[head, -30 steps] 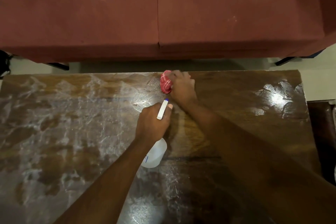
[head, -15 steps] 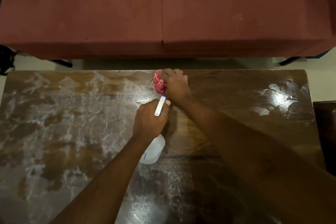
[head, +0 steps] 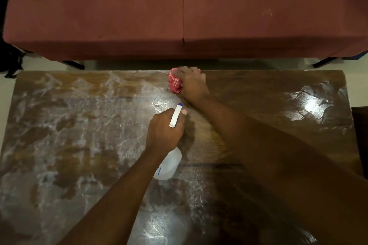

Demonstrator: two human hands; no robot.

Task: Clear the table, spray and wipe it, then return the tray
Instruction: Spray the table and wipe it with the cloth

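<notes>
Gripping in the right hand (head: 194,85) a soft, light cloth (head: 174,84), bunched at the far edge of the table (head: 278,105); holding in the left hand (head: 163,133) 1 probably light, slippery spray bottle (head: 169,167) by its neck, the safest place.

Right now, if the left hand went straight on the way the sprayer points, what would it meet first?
Probably the right hand, which grips the red cloth at the far edge of the table. The left hand holds the spray bottle aimed there; height is unclear, so it might pass above.
</notes>
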